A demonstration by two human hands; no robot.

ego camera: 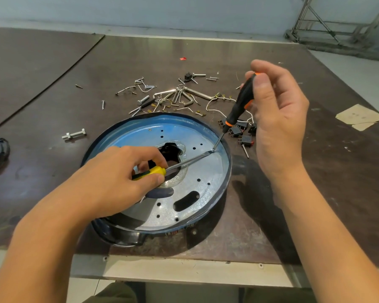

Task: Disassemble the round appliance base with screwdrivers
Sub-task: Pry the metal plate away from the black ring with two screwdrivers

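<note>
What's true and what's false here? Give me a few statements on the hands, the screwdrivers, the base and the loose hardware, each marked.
1. The left hand grips the yellow-handled flat screwdriver. True.
2. The right hand holds the black-and-orange screwdriver lying flat on the table. False: it stands steeply, tip down on the base.
3. Both screwdriver tips meet near the right rim of the round blue-rimmed metal appliance base. True.
4. The pile of loose screws and hex keys lies inside the base. False: it lies on the dark brown table, beyond the base.
5. The large silver bolt lies right of the base. False: it lies to its left.
</note>
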